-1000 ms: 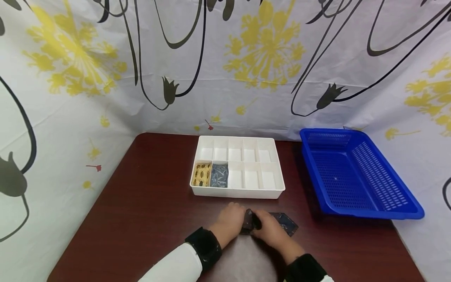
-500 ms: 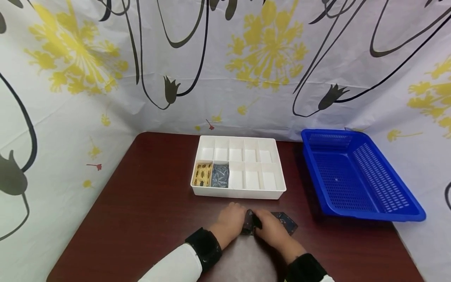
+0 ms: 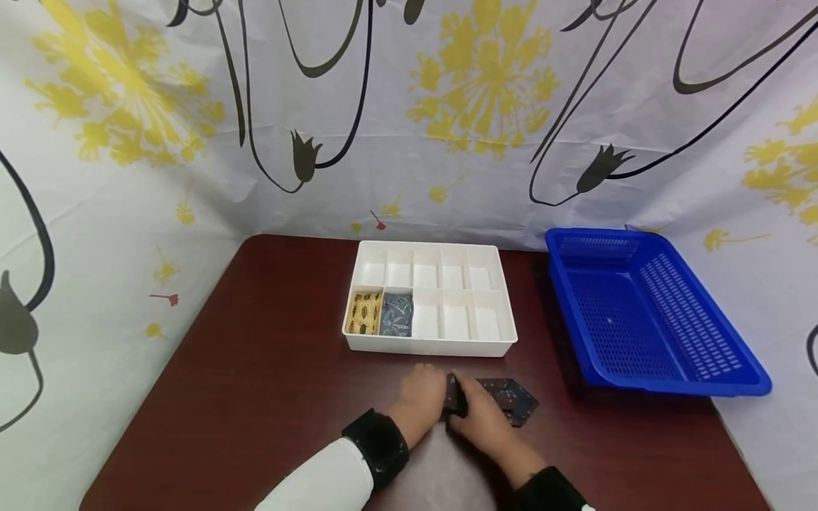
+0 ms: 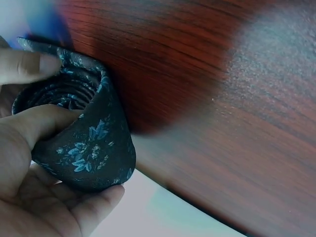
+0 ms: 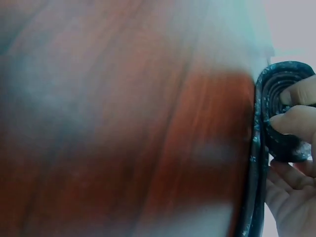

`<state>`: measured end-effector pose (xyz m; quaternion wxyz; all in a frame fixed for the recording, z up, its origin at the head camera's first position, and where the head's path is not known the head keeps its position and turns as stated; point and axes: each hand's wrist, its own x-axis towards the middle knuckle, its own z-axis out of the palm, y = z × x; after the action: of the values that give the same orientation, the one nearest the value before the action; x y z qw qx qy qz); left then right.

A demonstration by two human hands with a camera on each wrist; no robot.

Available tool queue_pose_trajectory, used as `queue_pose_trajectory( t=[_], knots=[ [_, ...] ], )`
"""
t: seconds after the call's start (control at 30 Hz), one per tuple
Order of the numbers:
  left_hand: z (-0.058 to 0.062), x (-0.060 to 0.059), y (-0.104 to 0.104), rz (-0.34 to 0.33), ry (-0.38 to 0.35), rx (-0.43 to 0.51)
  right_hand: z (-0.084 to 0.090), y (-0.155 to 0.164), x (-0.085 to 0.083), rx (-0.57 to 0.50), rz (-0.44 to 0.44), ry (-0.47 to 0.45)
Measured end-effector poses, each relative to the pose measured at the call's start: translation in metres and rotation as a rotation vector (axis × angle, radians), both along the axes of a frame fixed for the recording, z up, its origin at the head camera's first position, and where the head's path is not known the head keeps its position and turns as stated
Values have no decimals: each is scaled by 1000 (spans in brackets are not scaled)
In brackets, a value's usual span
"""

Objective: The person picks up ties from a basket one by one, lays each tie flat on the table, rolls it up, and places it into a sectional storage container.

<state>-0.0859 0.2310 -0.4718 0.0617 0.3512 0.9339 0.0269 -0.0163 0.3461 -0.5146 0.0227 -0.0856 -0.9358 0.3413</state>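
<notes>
At the near edge of the brown table (image 3: 255,397), both hands meet over a dark blue flowered tie (image 3: 505,397) that is mostly rolled into a coil. The left hand (image 3: 423,397) curls around the roll from the left, thumb and fingers (image 4: 34,131) wrapped on its outer turns, as the left wrist view shows. The right hand (image 3: 481,419) pinches the same roll from the right, its fingertips (image 5: 291,123) pressed against the spiral end in the right wrist view. The loose pointed end of the tie lies flat on the table just to the right of the hands.

Beyond the hands, near the middle of the table, sits a white divided box (image 3: 505,341). Its front left compartment holds a yellow patterned roll (image 3: 364,312), and the compartment just beside it holds a grey-blue patterned roll (image 3: 396,314). To the right of the box, apart from it, stands a blue plastic basket (image 3: 664,387), slightly angled. Nothing lies between the hands and the box. Behind everything hangs a white curtain (image 3: 447,106) printed with yellow flowers and black stems.
</notes>
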Motion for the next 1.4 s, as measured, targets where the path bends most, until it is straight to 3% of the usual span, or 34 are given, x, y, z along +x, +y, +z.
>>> queue_pose_trajectory(
  t=[0.17, 0.27, 0.5, 0.57, 0.63, 0.77, 0.87, 0.93, 1.2, 1.3, 1.4],
  knots=[
    [-2, -5, -5, -63, -55, 38, 1, 6, -1, -39, 23, 38],
    [-7, -11, -11, -111, -129, 114, 2, 9, -3, -83, 35, 35],
    [-34, -26, -31, -135, -454, 586, -1, 14, -3, -168, 8, 28],
    [-40, -27, -34, -149, -486, 670, -2, 15, -3, -188, 0, 30],
    [-43, -27, -35, -172, -470, 705, -3, 15, -3, -201, 0, 27],
    [-36, -23, -31, -213, -301, 584, -2, 14, -2, -210, 6, 17],
    [-23, -18, -25, -222, -162, 418, -2, 13, -2, -204, 20, 25],
    [-14, -13, -20, -209, -107, 315, -2, 12, -2, -194, 29, 30],
    [9, 8, -2, -109, 40, 28, 0, 11, 0, -170, 48, 31],
    [12, 13, 4, -89, 90, -52, 4, 10, 1, -170, 60, 45],
    [12, 13, 6, -102, 93, -87, 6, 10, 2, -154, 64, 40]
  ],
)
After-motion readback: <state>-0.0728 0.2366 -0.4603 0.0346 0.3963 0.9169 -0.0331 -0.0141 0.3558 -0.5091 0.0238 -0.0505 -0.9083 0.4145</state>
